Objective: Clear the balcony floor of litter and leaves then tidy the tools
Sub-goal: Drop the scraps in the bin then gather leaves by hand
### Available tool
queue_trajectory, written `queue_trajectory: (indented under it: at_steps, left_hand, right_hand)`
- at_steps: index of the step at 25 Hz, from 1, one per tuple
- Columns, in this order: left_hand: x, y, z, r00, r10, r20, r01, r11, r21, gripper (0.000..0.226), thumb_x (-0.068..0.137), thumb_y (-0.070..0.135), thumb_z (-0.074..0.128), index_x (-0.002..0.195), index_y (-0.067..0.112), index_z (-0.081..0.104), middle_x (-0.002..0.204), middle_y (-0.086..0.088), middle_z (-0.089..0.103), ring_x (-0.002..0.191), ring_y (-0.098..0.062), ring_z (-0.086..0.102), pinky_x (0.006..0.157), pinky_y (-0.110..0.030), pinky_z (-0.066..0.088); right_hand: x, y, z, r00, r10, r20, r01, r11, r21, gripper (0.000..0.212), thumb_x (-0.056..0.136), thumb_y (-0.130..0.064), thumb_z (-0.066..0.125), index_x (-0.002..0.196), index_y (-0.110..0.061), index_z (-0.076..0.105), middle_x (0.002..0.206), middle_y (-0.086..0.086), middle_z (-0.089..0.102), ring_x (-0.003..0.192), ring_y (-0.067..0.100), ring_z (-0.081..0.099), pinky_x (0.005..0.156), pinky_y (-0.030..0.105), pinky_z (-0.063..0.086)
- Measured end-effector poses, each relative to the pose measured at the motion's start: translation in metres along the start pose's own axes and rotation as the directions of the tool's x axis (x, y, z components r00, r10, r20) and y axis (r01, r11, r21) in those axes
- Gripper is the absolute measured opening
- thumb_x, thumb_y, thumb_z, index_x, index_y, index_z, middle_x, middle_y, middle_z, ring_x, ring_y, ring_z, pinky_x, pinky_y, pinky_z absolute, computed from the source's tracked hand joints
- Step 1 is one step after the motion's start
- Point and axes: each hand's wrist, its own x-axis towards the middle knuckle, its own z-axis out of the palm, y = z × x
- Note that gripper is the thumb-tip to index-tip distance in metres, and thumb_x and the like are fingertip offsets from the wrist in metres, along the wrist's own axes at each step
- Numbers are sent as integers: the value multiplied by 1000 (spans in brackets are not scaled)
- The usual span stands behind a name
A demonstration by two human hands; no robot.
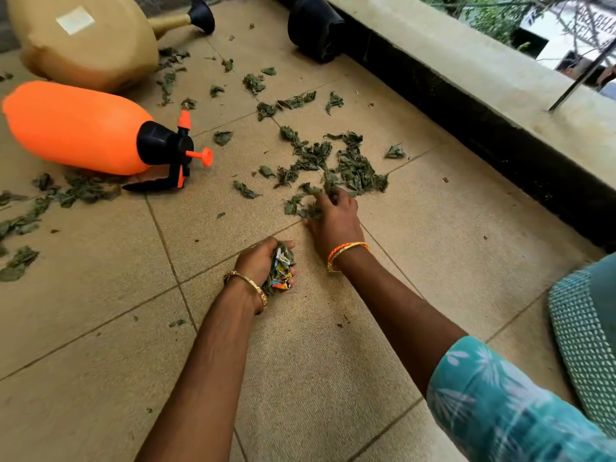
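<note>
My left hand [258,261] grips a wad of crumpled colourful wrapper and leaves [281,270] just above the tiled floor. My right hand [335,218] reaches forward onto the floor, its fingers curled over dried green leaves [353,168] at the near edge of the largest pile. More leaves [293,101] lie scattered farther back, and others [23,221] lie at the left. An orange spray bottle [76,128] with a black head lies on its side at the left. Behind it a beige watering can [86,38] lies tipped over.
A black-faced low wall with a concrete ledge [466,71] runs along the right side. A black pot [315,26] lies by the wall at the top. My teal patterned clothing [586,328] covers the floor at the right edge.
</note>
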Motion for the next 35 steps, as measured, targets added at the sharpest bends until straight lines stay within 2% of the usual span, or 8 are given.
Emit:
queue_trajectory:
  at_steps: [5, 10, 14, 17, 21, 24, 29, 35]
  left_hand:
    - [2, 0, -5, 999, -2, -41, 2, 1000, -8, 32, 97, 20, 42, 67, 10, 50, 40, -1, 47, 29, -13, 45, 34, -12, 36]
    - [4, -4, 0, 998, 14, -67, -8, 996, 88, 44, 91, 47, 53, 69, 9, 59, 45, -3, 54, 34, -17, 50, 38, -18, 41]
    - [2, -9, 5, 1000, -14, 7, 12, 974, 228, 73, 72, 83, 43, 87, 17, 69, 75, -9, 69, 59, -23, 64, 54, -28, 52]
    - [-1, -12, 6, 996, 75, -47, -52, 927, 372, 69, 73, 81, 45, 98, 23, 71, 102, -11, 70, 92, -29, 67, 84, -43, 54]
    - [3, -11, -11, 989, 105, -101, -70, 952, 297, 55, 87, 62, 50, 101, 14, 72, 86, -11, 72, 74, -26, 68, 69, -36, 55]
    - [1, -6, -22, 987, 48, -152, -30, 993, 117, 39, 90, 42, 56, 81, 6, 68, 57, -5, 65, 40, -17, 58, 43, -20, 44]
    - [-2, 0, -36, 985, 64, -160, -58, 998, 37, 35, 90, 29, 54, 64, 6, 60, 48, -7, 57, 33, -17, 51, 34, -17, 40]
    - [-7, 1, -38, 995, 30, -91, -37, 996, -83, 34, 95, 25, 48, 65, 12, 60, 63, -3, 68, 36, -11, 55, 33, -14, 39]
  right_hand:
    - [-3, 4, -1, 994, -106, -11, 105, 993, -61, 31, 94, -4, 44, 118, -7, 62, 122, 13, 57, 116, 30, 43, 86, 35, 42]
    - [-23, 3, -24, 965, 57, -256, 59, 905, 422, 21, 83, 7, 59, 96, -3, 73, 99, 10, 66, 87, 20, 64, 77, 22, 50]
    - [-63, -20, -32, 996, 67, -52, -15, 744, 668, 15, 80, 1, 69, 89, -11, 71, 94, 0, 60, 76, 5, 62, 65, 15, 53]
    - [-69, -26, -32, 999, 12, 38, -35, 730, 683, 35, 78, -2, 71, 107, -16, 59, 88, -1, 69, 74, -2, 64, 65, 8, 50]
    - [-60, -33, -36, 985, -100, 140, -15, 758, 653, 33, 85, -9, 64, 116, -18, 55, 91, -6, 69, 79, -4, 62, 64, 0, 41]
    - [-26, -25, -33, 994, -47, 99, -16, 832, 555, 23, 89, -17, 59, 112, -17, 59, 116, 0, 60, 105, 10, 54, 88, 25, 46]
    - [33, -16, -1, 956, -69, 286, 25, 988, 155, 65, 85, -42, 62, 140, -17, 38, 145, 16, 28, 133, 32, 29, 109, 44, 33]
    - [5, -10, 17, 954, -298, 17, 296, 952, 74, 32, 93, -3, 47, 122, -4, 60, 125, 15, 58, 118, 30, 48, 96, 38, 44]
